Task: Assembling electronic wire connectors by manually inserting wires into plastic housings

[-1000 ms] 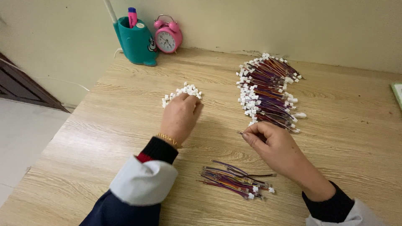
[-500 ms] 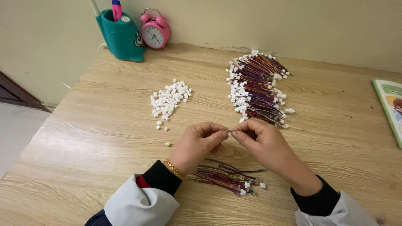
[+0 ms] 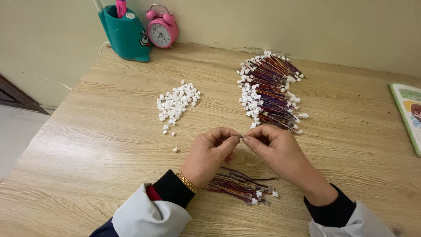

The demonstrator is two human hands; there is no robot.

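Both hands meet in the lower middle of the frame, just above the wooden table [image 3: 87,145]. The left hand [image 3: 209,153] and the right hand [image 3: 276,151] are each closed in a pinch, thumb and forefinger tips nearly touching one another, and between them they grip a tiny piece [image 3: 240,136]; it is too small to tell what it is. A gold bracelet [image 3: 186,181] sits on the left wrist.

Directly below the hands, a small bundle of thin purple and red wires [image 3: 239,186] with white plugs lies flat on the table. A much larger pile of the same wires [image 3: 269,92] spreads out in the upper middle of the frame, well apart from the hands. To its left lies a heap of small white plastic connectors [image 3: 177,102], with a few strays below it.

In the upper left stand a teal pen holder [image 3: 125,35] and, just beside it, a pink alarm clock [image 3: 162,30]. A book [image 3: 410,114] shows at the right edge.
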